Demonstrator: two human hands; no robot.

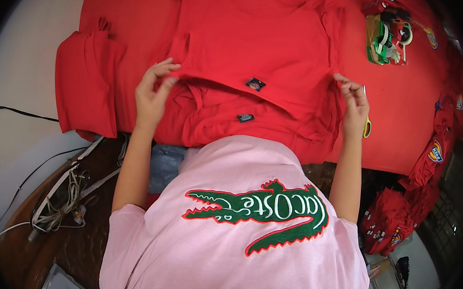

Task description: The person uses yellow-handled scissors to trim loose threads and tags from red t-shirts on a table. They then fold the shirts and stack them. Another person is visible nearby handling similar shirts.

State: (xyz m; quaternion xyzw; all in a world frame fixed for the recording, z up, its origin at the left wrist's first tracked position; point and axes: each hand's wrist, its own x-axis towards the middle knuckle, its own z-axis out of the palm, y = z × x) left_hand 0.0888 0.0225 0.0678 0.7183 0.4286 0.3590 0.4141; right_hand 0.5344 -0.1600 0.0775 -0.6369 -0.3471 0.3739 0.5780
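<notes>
A red garment (pixel 261 43) lies spread in front of me, with a small dark label (pixel 255 84) at its near edge. My left hand (pixel 154 89) holds this edge at its left end, thumb and fingers around the cloth. At the right end, the fingers of my right hand (pixel 354 102) pinch the same garment. The near edge is raised a little between my hands. Under it lies more red cloth with a second dark label (pixel 245 118), closest to my body. Scissors (pixel 367 127) with yellow handles lie just right of my right hand.
A folded red garment (pixel 86 84) lies at the table's left end. A small box (pixel 378 44) of tapes and tools stands at the far right of the red-covered table (pixel 396 130). Red garments with patches (pixel 423 165) hang along the right edge. Coiled cables (pixel 66 202) lie lower left.
</notes>
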